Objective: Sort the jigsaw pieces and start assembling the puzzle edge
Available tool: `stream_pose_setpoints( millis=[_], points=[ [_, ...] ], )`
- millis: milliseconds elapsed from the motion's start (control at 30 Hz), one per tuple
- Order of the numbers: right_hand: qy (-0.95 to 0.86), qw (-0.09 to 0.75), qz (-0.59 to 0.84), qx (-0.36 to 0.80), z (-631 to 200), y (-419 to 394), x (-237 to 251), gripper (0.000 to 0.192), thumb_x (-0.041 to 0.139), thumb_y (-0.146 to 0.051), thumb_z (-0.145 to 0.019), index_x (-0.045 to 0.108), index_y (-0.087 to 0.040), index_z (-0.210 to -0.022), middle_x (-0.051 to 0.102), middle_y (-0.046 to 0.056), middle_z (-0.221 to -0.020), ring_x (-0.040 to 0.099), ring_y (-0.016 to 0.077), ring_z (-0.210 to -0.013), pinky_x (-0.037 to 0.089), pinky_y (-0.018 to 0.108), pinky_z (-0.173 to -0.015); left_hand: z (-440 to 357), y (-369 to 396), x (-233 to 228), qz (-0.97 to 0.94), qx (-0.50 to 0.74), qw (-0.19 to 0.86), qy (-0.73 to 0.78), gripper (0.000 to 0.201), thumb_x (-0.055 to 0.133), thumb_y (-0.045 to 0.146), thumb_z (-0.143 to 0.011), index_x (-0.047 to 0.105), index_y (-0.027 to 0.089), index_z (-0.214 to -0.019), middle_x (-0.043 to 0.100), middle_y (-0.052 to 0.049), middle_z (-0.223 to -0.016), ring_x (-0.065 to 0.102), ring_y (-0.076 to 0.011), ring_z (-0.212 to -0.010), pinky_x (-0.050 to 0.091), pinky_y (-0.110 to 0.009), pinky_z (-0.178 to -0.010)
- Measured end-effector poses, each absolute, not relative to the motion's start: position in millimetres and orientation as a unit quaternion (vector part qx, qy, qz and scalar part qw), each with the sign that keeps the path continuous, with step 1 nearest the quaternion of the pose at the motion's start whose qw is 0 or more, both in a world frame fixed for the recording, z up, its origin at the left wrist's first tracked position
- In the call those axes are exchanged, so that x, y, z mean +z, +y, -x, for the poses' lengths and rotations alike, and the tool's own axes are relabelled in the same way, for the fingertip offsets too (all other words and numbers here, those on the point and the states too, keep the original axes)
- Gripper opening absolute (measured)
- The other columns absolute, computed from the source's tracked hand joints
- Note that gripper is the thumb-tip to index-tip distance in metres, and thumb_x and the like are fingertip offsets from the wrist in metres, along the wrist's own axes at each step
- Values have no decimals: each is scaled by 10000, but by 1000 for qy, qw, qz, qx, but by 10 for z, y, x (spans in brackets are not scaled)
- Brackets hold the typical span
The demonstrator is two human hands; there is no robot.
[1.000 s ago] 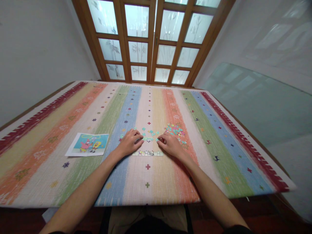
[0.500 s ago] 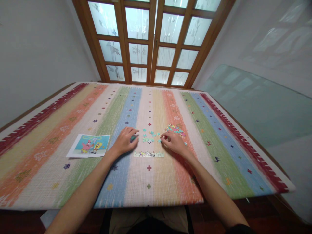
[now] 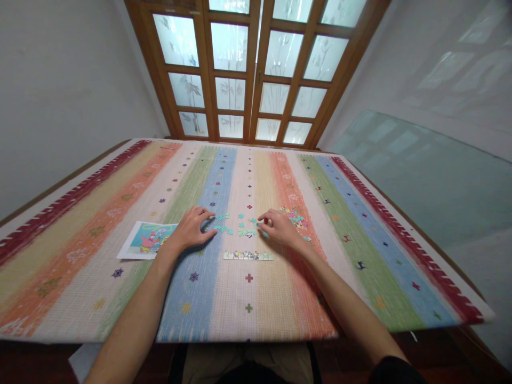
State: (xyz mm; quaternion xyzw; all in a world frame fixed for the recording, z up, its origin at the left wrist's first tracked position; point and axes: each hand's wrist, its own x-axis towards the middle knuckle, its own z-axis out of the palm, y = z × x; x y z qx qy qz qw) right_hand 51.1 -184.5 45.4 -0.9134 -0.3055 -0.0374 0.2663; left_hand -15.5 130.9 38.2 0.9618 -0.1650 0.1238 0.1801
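My left hand [image 3: 191, 229] rests flat on the striped cloth [image 3: 248, 298], fingers spread, fingertips touching loose turquoise puzzle pieces [image 3: 230, 228]. To the right, my right hand [image 3: 280, 226] pinches at a small piece among those loose pieces. A short assembled strip of puzzle [image 3: 248, 256] lies just in front of both hands. A heap of mixed coloured pieces [image 3: 296, 217] sits behind my right hand. The cartoon reference picture [image 3: 150, 240] lies left of my left wrist.
The striped cloth covers a wide table whose near edge [image 3: 240, 337] is close to my body. A wooden door with frosted glass panes [image 3: 248, 69] stands beyond the far edge. A glass sheet [image 3: 420, 165] leans at the right.
My left hand has slid left, away from the middle pieces, and flattened. My right hand moved slightly up toward the loose pieces. The view shifted a little.
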Motion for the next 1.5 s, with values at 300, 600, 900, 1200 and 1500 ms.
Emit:
stream_pose_setpoints(
  millis=[300, 600, 900, 1200, 1500],
  points=[
    [-341, 252, 905, -23, -637, -1584, 488, 106, 679, -193, -876, 763, -193, -941, 689, 54, -861, 607, 179, -787, 432, 294, -746, 74, 1105, 287, -958, 155, 189, -149, 338, 539, 418, -970, 670, 207, -1198, 666, -111, -1159, 569, -294, -1102, 447, -469, -993],
    [-313, 324, 891, -60, -507, -1849, 396, 136, 603, -198, -888, 738, -188, -895, 669, 45, -810, 574, 169, -702, 436, 303, -710, -50, 853, 261, -962, 157, 189, -120, 346, 578, 327, -957, 652, 205, -1272, 655, -118, -1281, 526, -321, -1180, 417, -511, -1007],
    [-300, 354, 880, -98, -334, -2111, 368, 172, 567, -271, -904, 712, -192, -856, 642, 41, -750, 557, 183, -668, 431, 317, -681, -145, 804, 170, -962, 166, 208, -62, 144, 631, 271, -897, 730, 191, -962, 656, -130, -1195, 518, -345, -1137, 428, -533, -949],
    [-288, 375, 875, -105, -268, -2131, 308, 187, 554, -305, -905, 707, -212, -850, 619, 10, -676, 506, 172, -586, 432, 322, -657, -164, 779, 136, -954, 165, 251, -27, 101, 632, 251, -852, 672, 207, -934, 678, -99, -1083, 532, -329, -1093, 430, -499, -932],
    [-280, 402, 865, -109, -269, -2133, 299, 205, 555, -308, -903, 707, -191, -833, 659, 34, -729, 518, 164, -601, 435, 307, -649, -166, 751, 173, -942, 167, 288, -34, 95, 655, 210, -822, 665, 207, -916, 711, -77, -971, 577, -306, -1068, 427, -478, -933]
  ],
)
